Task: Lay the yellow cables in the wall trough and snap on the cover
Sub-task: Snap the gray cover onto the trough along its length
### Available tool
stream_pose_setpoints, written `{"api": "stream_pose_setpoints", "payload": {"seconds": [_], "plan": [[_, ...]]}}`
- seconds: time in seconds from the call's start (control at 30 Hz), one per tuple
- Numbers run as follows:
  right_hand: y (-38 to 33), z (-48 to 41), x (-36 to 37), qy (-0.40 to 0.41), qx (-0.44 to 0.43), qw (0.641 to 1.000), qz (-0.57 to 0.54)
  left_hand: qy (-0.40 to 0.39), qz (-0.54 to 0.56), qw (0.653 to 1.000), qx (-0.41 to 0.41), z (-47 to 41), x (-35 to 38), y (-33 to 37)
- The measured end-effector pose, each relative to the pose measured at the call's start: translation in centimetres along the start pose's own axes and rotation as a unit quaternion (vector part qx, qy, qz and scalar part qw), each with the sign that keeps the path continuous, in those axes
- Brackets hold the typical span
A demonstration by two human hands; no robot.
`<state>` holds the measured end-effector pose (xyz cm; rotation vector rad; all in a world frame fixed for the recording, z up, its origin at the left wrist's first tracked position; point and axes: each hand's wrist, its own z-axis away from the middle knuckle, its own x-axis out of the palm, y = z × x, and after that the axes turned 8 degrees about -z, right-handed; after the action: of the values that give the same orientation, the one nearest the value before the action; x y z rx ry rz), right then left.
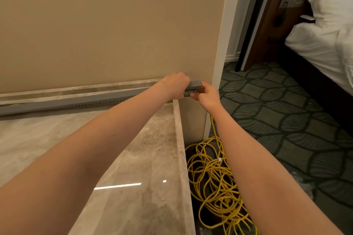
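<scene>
Yellow cables (215,179) lie mostly coiled on the floor below the trough (76,102), at its right end. Left hand (176,86) grips that end; right hand (207,94) pinches a strand at its mouth, apparently feeding cable in. Next, the slack needs drawing up and seating before the cover goes on.

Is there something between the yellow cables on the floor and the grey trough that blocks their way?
Nothing visible does. One strand rises from the yellow cables to the right hand at the trough end; the left hand grips that end.
</scene>
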<state>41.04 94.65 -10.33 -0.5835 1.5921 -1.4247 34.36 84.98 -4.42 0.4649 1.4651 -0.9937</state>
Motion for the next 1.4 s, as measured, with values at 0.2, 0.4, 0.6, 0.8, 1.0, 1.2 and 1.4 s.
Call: {"api": "stream_pose_setpoints", "payload": {"seconds": [0.2, 0.4, 0.6, 0.8, 1.0, 1.2, 1.4], "plan": [[-0.2, -0.3, -0.5, -0.001, 0.017, 1.0, -0.018, -0.024, 0.014, 0.999, 0.028, -0.5, -0.1, -0.8], [-0.3, -0.6, -0.8, -0.019, 0.028, 0.999, -0.038, -0.056, 0.004, 0.998, 0.039, -0.5, 0.3, -2.0], [-0.5, -0.9, -1.1, -0.038, 0.034, 0.998, -0.036, -0.046, -0.003, 0.997, 0.056, -0.4, 0.3, -2.6], [-0.6, -0.8, -1.3, -0.045, 0.017, 0.999, -0.019, -0.026, -0.007, 0.999, 0.045, -0.8, 0.1, -0.9], [-0.2, -0.6, -1.2, -0.048, 0.016, 0.998, -0.043, -0.024, -0.009, 0.999, 0.044, -0.7, 0.6, -0.6], [-0.3, -0.5, -1.2, -0.054, -0.009, 0.996, -0.07, -0.006, 0.011, 0.999, 0.047, -0.3, 0.9, -1.1], [-0.6, -0.1, -0.9, -0.052, -0.013, 0.995, -0.081, -0.003, 0.015, 0.999, 0.035, 0.2, 1.3, -2.2]]}}
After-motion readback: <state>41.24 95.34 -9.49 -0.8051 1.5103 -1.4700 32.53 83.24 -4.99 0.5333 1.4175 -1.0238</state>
